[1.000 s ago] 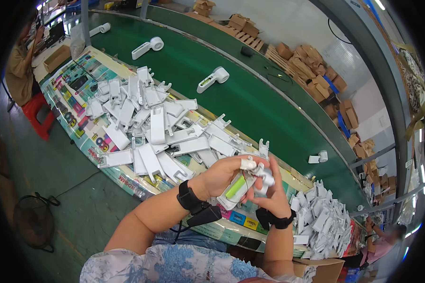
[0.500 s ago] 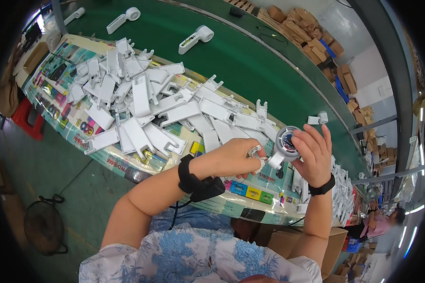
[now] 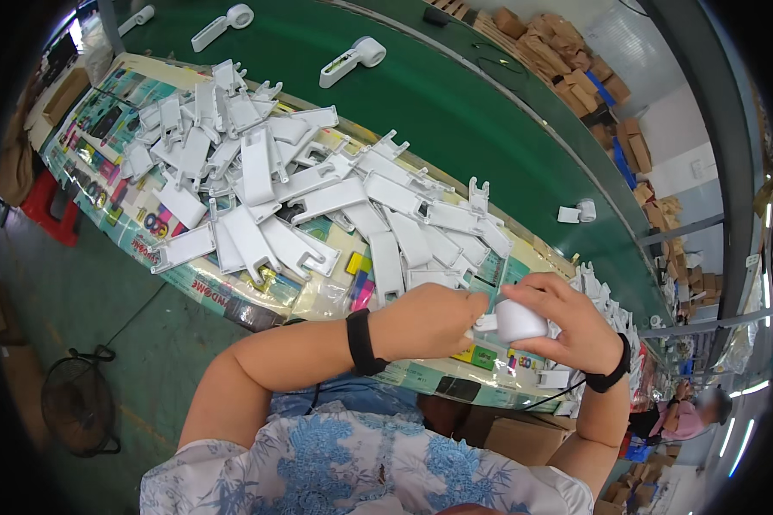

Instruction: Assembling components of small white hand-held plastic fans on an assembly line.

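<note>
A: What are the two hands doing at the near edge of the surface [image 3: 232, 296]?

B: The right hand [image 3: 575, 330] is curling around a small round white fan head [image 3: 520, 321], gripping it from above and behind; the left hand [image 3: 429, 319] is closing on the short white stem end [image 3: 484, 324] sticking out of that head, fingertips pinching it; both are hovering just over the surface's front edge, over the colourful printed sheet [image 3: 124, 193] (black bands are sitting on both wrists).

A: And around them?

B: A heap of white plastic handle shells [image 3: 318, 197] is lying across the sheet, just beyond the hands; a second heap of white parts [image 3: 610, 309] is showing past the right hand; behind runs a green conveyor belt [image 3: 455, 120], carrying assembled white handheld fans [image 3: 352, 60], well apart; cardboard boxes [image 3: 575, 77] are stacking up beyond the belt.
</note>
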Demonstrator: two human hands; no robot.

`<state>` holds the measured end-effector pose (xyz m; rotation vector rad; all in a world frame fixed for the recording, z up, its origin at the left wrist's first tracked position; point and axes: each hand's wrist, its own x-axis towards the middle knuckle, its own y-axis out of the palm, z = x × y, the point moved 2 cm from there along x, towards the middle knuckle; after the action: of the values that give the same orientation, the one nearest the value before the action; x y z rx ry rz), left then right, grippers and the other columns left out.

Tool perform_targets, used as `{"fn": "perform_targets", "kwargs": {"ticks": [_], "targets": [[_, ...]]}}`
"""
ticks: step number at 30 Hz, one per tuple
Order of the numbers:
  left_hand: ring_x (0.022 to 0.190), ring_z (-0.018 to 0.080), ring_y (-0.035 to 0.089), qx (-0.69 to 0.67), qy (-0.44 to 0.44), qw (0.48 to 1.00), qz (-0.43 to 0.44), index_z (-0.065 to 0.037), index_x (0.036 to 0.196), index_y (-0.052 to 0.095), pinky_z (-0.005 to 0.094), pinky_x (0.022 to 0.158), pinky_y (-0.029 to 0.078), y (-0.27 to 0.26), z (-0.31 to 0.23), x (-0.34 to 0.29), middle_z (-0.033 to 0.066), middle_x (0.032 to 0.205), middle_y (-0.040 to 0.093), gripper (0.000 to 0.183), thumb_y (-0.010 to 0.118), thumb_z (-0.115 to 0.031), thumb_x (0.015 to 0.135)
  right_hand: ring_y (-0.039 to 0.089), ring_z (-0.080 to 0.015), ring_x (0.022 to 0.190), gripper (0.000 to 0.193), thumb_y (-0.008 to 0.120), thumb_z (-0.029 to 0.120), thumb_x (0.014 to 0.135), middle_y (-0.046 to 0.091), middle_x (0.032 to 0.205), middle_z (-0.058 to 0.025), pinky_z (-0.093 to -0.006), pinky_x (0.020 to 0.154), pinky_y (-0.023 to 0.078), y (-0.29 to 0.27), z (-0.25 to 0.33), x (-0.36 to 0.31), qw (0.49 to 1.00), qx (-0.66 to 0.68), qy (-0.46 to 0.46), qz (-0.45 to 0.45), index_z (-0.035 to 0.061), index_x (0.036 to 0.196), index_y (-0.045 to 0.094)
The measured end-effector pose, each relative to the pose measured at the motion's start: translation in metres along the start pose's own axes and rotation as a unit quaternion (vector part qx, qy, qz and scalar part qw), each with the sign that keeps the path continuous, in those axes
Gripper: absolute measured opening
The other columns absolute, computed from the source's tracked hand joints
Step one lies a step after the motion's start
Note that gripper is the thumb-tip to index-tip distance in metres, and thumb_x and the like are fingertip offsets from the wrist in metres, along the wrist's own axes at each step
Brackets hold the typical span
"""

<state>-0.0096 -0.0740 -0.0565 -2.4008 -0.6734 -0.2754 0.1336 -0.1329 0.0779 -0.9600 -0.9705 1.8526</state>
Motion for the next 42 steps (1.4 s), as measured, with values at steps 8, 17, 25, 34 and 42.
{"fn": "perform_targets", "kwargs": {"ticks": [8,17,25,34,42], "targets": [[0.064,0.0373,0.057,-0.071,0.005,0.994,0.087,-0.001,0.090,0.049,0.0416,0.058,0.045,-0.005,-0.003,-0.002,0.0203,0.071,0.056,0.023,0.054,-0.018,0.077,0.052,-0.0309,0.102,0.069,0.076,0.026,0.066,0.052,0.114,-0.0166,-0.0347,0.086,0.043,0.016,-0.019,-0.004,0.997,0.044,-0.014,-0.060,0.0055,0.125,0.046],[0.082,0.0121,0.060,-0.570,-0.120,0.812,-0.040,0.001,0.103,0.060,0.0275,0.073,0.047,-0.012,0.024,0.019,0.0073,0.095,0.065,0.030,0.054,-0.024,0.087,0.055,-0.0202,0.098,0.040,0.056,0.024,0.084,0.057,0.108,-0.0134,-0.0313,0.085,0.042,0.068,-0.149,0.049,0.920,0.237,0.149,-0.275,0.0006,0.114,0.049],[0.087,0.0074,0.058,-0.545,-0.186,0.801,-0.161,-0.003,0.113,0.056,0.0181,0.058,0.046,-0.031,0.045,0.018,0.0053,0.103,0.063,0.033,0.053,-0.024,0.087,0.057,-0.0242,0.072,0.042,0.064,0.013,0.073,0.057,0.079,-0.0097,-0.0330,0.065,0.046,0.095,-0.171,0.056,0.932,0.109,0.230,-0.256,0.0019,0.109,0.047],[0.094,0.0130,0.058,-0.584,-0.184,0.763,-0.207,-0.004,0.117,0.052,0.0252,0.067,0.053,-0.027,0.045,0.019,0.0060,0.109,0.059,0.034,0.055,-0.019,0.087,0.055,-0.0230,0.071,0.047,0.068,0.021,0.069,0.055,0.082,-0.0092,-0.0318,0.064,0.045,0.101,-0.155,0.055,0.915,0.088,0.278,-0.280,0.0030,0.108,0.050],[0.100,0.0148,0.057,-0.584,-0.160,0.752,-0.260,-0.005,0.117,0.052,0.0277,0.076,0.051,-0.032,0.047,0.017,0.0075,0.114,0.057,0.032,0.051,-0.019,0.089,0.055,-0.0239,0.077,0.043,0.063,0.011,0.071,0.053,0.093,-0.0119,-0.0340,0.068,0.046,0.106,-0.132,0.038,0.904,0.121,0.267,-0.312,0.0037,0.111,0.049]]}}
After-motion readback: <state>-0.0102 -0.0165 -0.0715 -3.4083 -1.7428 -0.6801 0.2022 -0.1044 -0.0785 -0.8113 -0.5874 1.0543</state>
